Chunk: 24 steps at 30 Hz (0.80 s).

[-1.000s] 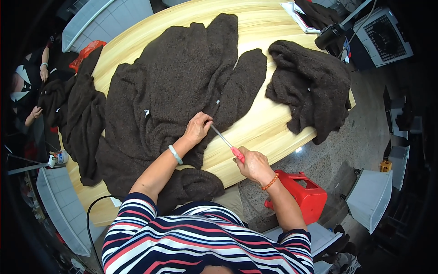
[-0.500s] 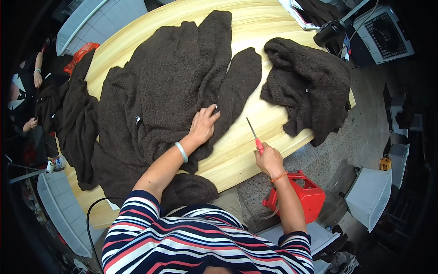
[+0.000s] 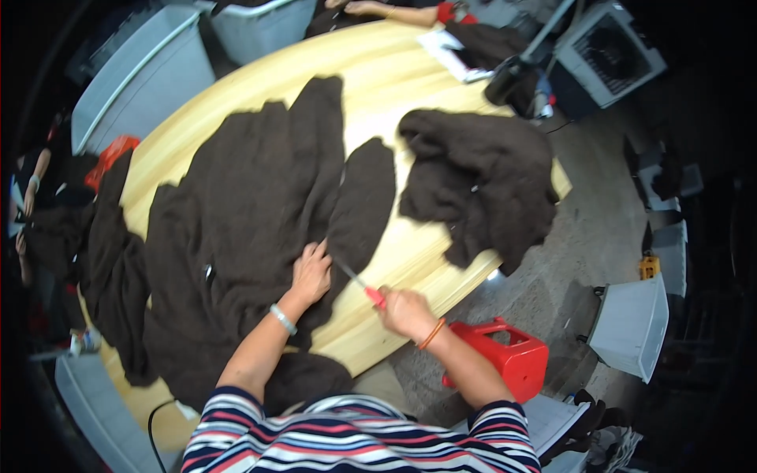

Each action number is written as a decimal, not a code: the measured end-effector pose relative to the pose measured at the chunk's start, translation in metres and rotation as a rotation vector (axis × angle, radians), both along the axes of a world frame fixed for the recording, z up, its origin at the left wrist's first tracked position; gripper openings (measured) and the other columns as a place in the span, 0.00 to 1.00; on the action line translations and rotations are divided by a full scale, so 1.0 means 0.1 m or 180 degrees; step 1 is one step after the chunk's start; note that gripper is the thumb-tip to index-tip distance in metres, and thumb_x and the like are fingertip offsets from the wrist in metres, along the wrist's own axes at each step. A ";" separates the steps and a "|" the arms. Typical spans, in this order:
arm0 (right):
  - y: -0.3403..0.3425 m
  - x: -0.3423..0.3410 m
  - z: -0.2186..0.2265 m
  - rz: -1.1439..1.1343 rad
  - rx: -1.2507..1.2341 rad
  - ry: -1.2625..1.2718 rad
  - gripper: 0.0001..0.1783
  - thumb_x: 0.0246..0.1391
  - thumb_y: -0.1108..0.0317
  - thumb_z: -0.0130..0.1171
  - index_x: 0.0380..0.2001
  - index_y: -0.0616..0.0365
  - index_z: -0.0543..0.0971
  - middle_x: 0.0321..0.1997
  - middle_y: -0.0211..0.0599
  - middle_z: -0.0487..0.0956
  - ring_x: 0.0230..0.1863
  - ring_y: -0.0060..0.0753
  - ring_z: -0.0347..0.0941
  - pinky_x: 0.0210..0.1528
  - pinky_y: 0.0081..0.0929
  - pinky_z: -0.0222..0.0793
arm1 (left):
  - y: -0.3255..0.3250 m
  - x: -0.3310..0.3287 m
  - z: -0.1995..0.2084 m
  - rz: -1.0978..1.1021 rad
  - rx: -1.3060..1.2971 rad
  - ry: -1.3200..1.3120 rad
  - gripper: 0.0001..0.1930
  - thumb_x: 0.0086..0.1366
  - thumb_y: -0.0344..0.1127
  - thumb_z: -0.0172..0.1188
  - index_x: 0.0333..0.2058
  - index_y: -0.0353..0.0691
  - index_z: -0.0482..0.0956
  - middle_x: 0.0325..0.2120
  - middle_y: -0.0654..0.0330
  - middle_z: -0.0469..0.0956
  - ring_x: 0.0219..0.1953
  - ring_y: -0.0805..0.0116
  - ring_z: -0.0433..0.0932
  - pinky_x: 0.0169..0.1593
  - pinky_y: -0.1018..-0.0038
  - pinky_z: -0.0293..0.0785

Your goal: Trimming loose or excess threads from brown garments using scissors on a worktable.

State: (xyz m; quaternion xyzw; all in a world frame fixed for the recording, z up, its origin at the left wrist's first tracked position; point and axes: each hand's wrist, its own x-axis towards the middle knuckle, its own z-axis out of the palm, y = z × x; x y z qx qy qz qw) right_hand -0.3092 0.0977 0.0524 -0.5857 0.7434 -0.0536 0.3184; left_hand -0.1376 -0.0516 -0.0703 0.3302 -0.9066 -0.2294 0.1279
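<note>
A dark brown fuzzy knit garment [image 3: 244, 181] lies spread on the table [image 3: 363, 339], one sleeve along its right side. My left hand [image 3: 312, 273] rests on it near the base of that sleeve, with fingertips drawn together on the knit. My right hand [image 3: 406, 313] is closed round the red handle of a tool with a thin metal blade [image 3: 352, 277]. The blade's tip points at the fabric just right of my left fingertips; blur hides whether it touches. To the right lies a second dark brown knit garment [image 3: 481, 181], bunched up.
Another dark garment [image 3: 110, 276] hangs over the table's left end, near a person's hands. A second person's arm [image 3: 394, 12] reaches in at the far edge. A red plastic stool [image 3: 520, 363] stands below the right edge. Grey bins [image 3: 146, 79] stand beyond the table.
The view has shifted, so the table sits lower and further left. My right hand has brought the red-handled tool to the garment beside my left fingertips, which have drawn closer together.
</note>
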 end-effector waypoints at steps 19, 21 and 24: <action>-0.22 -0.35 -0.78 -0.1389 -0.0530 -0.1034 0.20 0.56 0.58 0.58 0.49 0.56 0.74 0.41 0.49 0.80 0.45 0.53 0.76 0.47 0.37 0.71 | 0.20 -0.26 0.08 -0.0362 0.0188 0.1120 0.21 0.55 0.25 0.60 0.50 0.39 0.74 0.50 0.48 0.72 0.50 0.51 0.74 0.49 0.64 0.73; -0.14 -0.45 -0.76 -0.1534 -0.0414 -0.0861 0.19 0.55 0.59 0.58 0.48 0.57 0.75 0.41 0.48 0.80 0.46 0.50 0.76 0.49 0.36 0.71 | -0.01 -0.30 0.09 0.0581 0.0956 0.1399 0.21 0.54 0.23 0.62 0.48 0.37 0.75 0.44 0.50 0.74 0.40 0.60 0.79 0.40 0.71 0.76; -0.04 -0.53 -0.81 -0.1509 -0.0454 -0.0910 0.19 0.56 0.60 0.58 0.48 0.58 0.75 0.41 0.48 0.80 0.47 0.50 0.76 0.49 0.36 0.71 | -0.24 -0.26 -0.14 0.1249 0.1185 0.1124 0.23 0.54 0.26 0.64 0.51 0.38 0.73 0.41 0.53 0.73 0.29 0.67 0.77 0.35 0.72 0.75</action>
